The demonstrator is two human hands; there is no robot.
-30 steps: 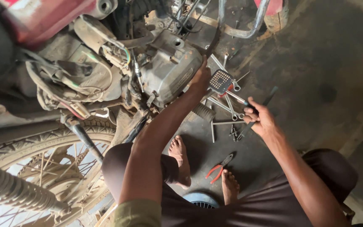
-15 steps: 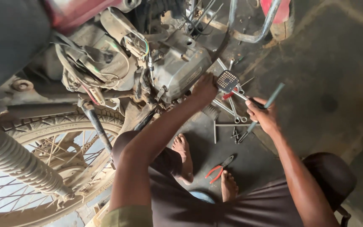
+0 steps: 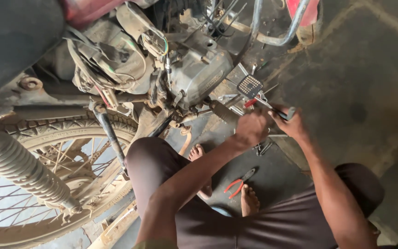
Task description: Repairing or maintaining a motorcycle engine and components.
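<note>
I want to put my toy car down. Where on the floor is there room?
The bare grey floor right of the hands is free. It is crowded around the scattered tools under the engine, and by the red pliers beside the bare feet.

Two bare forearms are seen from above, with no sleeves, gloves, watch or bands on them, ending in the left hand (image 3: 250, 129) and the right hand (image 3: 292, 123), both uncovered. The legs are clad in dark brownish-maroon trousers (image 3: 272, 221), the cloth smooth and unpatterned, drawn tight over the left knee (image 3: 147, 157) and the right knee (image 3: 360, 184). The feet are left bare, without shoes or sandals: the left foot (image 3: 198, 154) and the right foot (image 3: 249, 199). A strip of olive-green fabric (image 3: 155, 245) is glimpsed at the bottom edge.
</note>
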